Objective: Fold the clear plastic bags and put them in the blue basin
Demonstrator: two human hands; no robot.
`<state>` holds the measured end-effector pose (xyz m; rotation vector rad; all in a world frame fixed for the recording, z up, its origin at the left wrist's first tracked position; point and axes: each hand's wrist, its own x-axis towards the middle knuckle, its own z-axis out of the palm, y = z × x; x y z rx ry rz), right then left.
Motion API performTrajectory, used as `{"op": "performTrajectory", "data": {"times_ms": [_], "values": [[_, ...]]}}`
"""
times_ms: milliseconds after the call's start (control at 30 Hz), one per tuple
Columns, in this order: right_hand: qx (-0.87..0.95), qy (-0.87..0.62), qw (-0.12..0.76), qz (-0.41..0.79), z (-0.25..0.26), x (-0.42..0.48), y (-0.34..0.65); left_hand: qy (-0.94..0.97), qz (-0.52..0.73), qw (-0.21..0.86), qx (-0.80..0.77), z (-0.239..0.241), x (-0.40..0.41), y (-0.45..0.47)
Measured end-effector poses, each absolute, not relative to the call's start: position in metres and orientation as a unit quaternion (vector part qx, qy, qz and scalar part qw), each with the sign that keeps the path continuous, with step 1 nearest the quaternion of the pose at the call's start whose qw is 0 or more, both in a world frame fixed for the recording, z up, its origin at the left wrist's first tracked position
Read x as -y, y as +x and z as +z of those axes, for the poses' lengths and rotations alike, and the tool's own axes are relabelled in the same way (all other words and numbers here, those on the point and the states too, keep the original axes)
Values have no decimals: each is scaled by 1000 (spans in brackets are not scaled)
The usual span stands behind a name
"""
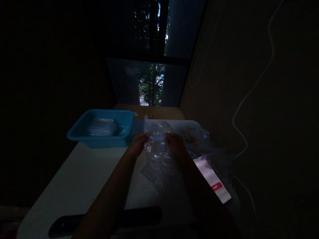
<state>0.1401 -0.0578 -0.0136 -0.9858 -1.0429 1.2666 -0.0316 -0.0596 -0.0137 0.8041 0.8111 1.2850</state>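
Observation:
A clear plastic bag (158, 149) is stretched between my two hands over the white table. My left hand (138, 144) pinches its left edge, and my right hand (174, 142) grips the opposite edge. Below the hands, the lower part of the bag hangs down to the tabletop, where flat clear plastic (152, 174) lies. Whether that is the same bag or another one cannot be made out in the dim light. To the left of my left hand stands a blue plastic basin (109, 142) with a clear plastic package (102, 127) inside.
A lit phone (213, 181) lies right of my right forearm. More crumpled clear plastic (194, 136) rests at the table's back right. A long black object (139, 215) lies along the near edge of the white table (99, 169). A white cable (259, 79) hangs on the right wall.

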Motion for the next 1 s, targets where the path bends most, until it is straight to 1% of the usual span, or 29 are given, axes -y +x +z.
{"op": "performTrajectory", "data": {"times_ms": [133, 533, 1000], "values": [[418, -405, 576, 574, -15, 56, 141, 352, 562, 655, -363, -14, 59, -32], [407, -394, 585, 580, -19, 52, 142, 320, 581, 640, -389, -10, 58, -30], [406, -387, 586, 584, -14, 56, 143, 312, 595, 637, -378, -13, 57, -30]]}}
